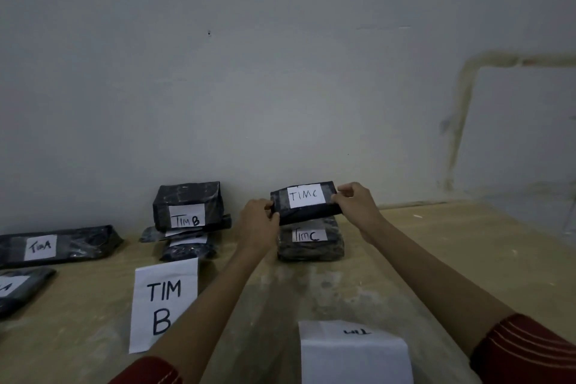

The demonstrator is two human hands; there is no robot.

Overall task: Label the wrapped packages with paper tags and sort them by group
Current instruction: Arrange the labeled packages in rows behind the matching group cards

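From the head camera, the left hand point(257, 218) and right hand point(355, 201) each pinched a short end of a dark wrapped package point(311, 214), fingers curled round it. It hung just above another package point(311, 248) tagged TIM C on the worktop point(436, 246). Its long axis ran left to right between the hands, neither one nearer, and its tag faced the person. By my reckoning it needed only a straight lowering onto that pile.

Black "TIM C" package point(307, 202) above another point(310, 241)
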